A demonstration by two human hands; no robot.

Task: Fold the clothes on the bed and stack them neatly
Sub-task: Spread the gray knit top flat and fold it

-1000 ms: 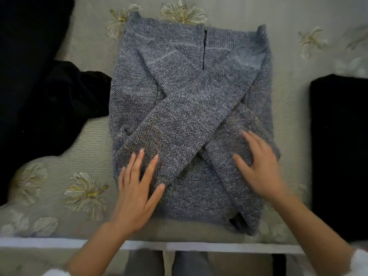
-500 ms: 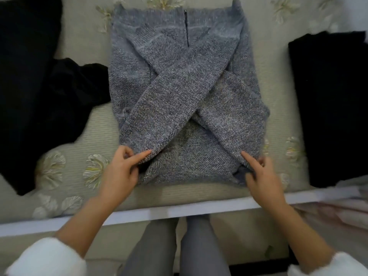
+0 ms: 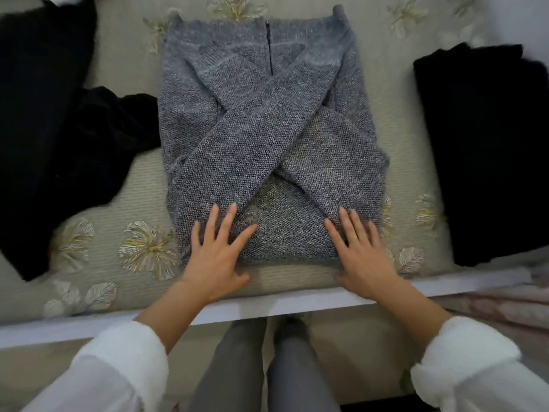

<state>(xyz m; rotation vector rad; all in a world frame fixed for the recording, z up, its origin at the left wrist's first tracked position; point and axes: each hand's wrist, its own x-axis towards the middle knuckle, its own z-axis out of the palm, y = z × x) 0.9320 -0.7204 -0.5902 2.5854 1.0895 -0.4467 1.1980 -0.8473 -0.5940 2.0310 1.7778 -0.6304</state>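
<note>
Bed: a pale ribbed bed [image 3: 142, 185] with flower patterns on its cover; its white edge lies nearest the person.
Sweater: a grey knit sweater [image 3: 208, 120] lies flat in the middle of the bed, its two sleeves crossed over the body in an X.
Direction: the collar, with a short zip [image 3: 269, 46], points away from the person and the hem lies near the bed's edge. The long axis runs from near to far.
Left hand: the left hand [image 3: 217, 251] lies flat on the near left corner with its fingers straight and spread, gripping nothing.
Right hand: the right hand [image 3: 362, 257] lies the same way on the near right corner, palm down and holding nothing.
Handling: it looks thick, soft and limp, fairly heavy for a garment and not slippery. It would likely sag if lifted at one point.
Where to hold: probably the two hem corners, pinching the sleeve ends together with the body so the X stays in place while the hem goes up to the collar.
Other clothes: a folded black garment [image 3: 481, 150] lies well to the right, and loose black clothes [image 3: 44, 129] lie to the left, one edge just beside the sweater.
</note>
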